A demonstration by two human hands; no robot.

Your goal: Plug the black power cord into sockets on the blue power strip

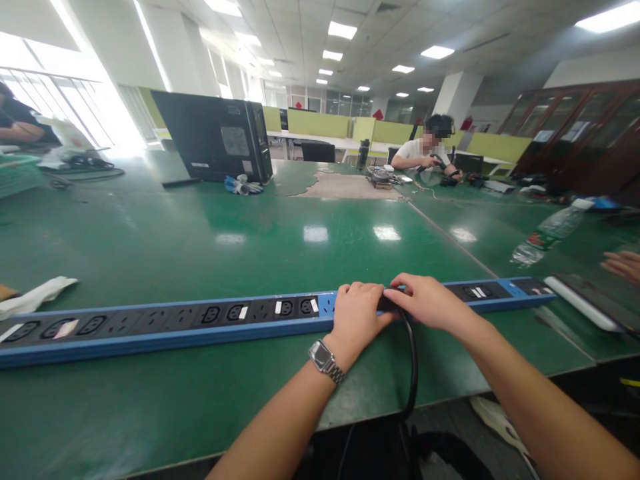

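Note:
A long blue power strip (200, 327) with black sockets lies across the green table near its front edge. My left hand (356, 310), with a metal-band watch (324, 360) on the wrist, is closed over the strip, fingers across its top. Just right of it, my right hand (425, 301) is closed on the plug end of a black power cable (413, 363), right at the strip's sockets. Fingers cover most of the plug, so I cannot tell how deep it sits. From there the cable loops down over the table edge.
White paper (40, 297) lies at the strip's left end, a flat device (585, 303) at its right. Beyond stand a plastic bottle (550, 233), a black computer case (215, 137) and gloves (243, 185). A co-worker (425, 150) sits across; another person's hand (623, 265) shows at right.

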